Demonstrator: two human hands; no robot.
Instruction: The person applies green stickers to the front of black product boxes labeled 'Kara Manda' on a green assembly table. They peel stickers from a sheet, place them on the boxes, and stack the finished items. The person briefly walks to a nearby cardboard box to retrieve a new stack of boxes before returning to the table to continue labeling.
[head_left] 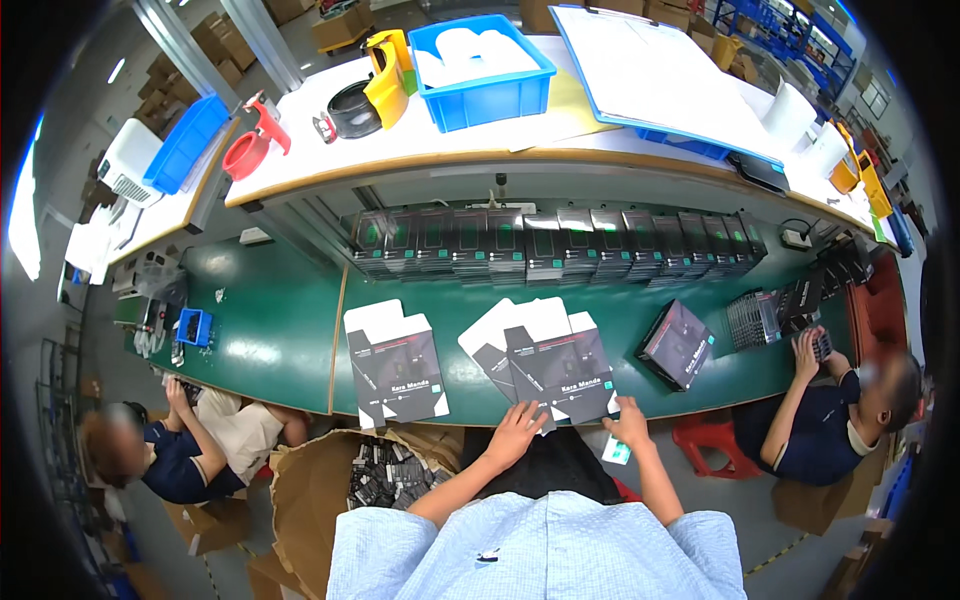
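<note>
At the table's front edge, my left hand (pixel 517 430) has its fingers spread over the lower edge of a flat, unfolded dark grey and white carton (pixel 567 372). Beneath that carton lies another flat carton (pixel 488 352), partly covered. My right hand (pixel 630 424) is by the lower right corner of the upper carton, fingertips close to its edge. A small white and green label sheet (pixel 616 450) hangs under the right palm, seemingly held there by fingers that are partly hidden. More flat cartons (pixel 393 372) lie to the left. On the right stands a folded-up dark box (pixel 677 345), tilted.
Stacks of dark boxes (pixel 578 245) line the table's back under a white shelf (pixel 480 150). The shelf holds a blue bin (pixel 480 98), tape dispensers and a clipboard (pixel 660 75). Left of my lap, a large carton (pixel 305 480) contains small dark packets. Co-workers sit at both sides.
</note>
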